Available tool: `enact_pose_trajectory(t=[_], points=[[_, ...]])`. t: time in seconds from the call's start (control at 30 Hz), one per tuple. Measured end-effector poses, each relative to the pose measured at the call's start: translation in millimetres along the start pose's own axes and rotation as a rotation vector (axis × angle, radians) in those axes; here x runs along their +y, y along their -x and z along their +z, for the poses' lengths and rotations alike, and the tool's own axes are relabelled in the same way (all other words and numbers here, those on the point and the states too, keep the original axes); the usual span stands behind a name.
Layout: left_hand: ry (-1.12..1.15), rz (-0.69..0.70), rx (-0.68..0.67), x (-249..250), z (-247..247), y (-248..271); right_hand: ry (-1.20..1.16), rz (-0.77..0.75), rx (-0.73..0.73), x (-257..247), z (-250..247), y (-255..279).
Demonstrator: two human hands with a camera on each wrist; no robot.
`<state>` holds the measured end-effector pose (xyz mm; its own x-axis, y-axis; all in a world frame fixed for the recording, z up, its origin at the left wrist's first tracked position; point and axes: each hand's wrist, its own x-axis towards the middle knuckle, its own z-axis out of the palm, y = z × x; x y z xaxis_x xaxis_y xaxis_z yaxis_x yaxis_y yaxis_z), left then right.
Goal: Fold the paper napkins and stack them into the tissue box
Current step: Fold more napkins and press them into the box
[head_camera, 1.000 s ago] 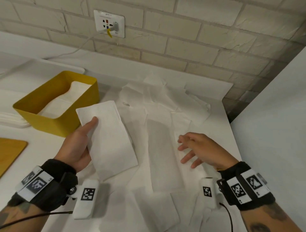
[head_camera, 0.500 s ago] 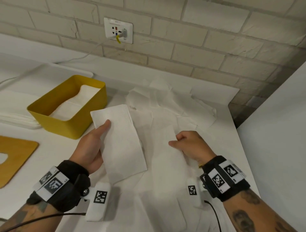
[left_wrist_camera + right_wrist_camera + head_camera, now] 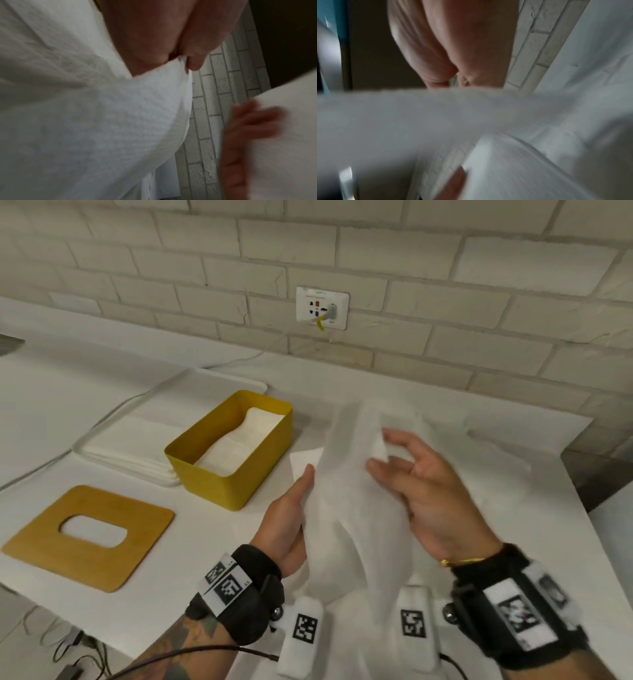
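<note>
Lifting a second napkin (image 3: 356, 474) clear of the loose pile, the right hand (image 3: 421, 494) now pinches its top edge between thumb and forefinger, where half a second ago that hand was curled low on the sheets and a full second ago lay spread on them. The sheet hangs blurred at about twelve o'clock from the wrists, draped partly across the folded napkin (image 3: 306, 460) that the left hand (image 3: 287, 525) grips as before, thumb on top (its corner shows just past the thumb tip). The head view has swung right too, so the yellow tissue box (image 3: 236, 474) sits at ten o'clock of the hands, near the left thumb but not touching, with folded sheets already inside. Its wooden lid (image 3: 89, 535) lies apart at nine o'clock. My reading: the folded one has not gone into the box yet, and a fresh sheet is being brought up, probably to fold it or pair the two before stacking.
</note>
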<state>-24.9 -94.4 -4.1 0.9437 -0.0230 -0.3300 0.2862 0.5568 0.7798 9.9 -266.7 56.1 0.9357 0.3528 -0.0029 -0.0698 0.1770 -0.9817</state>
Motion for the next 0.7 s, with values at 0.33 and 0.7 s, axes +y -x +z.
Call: enact_pose_trajectory(t=[0.33, 0.7], points=[[0.048, -0.003, -0.014, -1, -5, -4, 0.186, 0.154, 0.186, 51, 11, -2], [-0.095, 0.036, 0.004, -14, -11, -15, 0.194, 0.250, 0.200, 67, 4, 9]])
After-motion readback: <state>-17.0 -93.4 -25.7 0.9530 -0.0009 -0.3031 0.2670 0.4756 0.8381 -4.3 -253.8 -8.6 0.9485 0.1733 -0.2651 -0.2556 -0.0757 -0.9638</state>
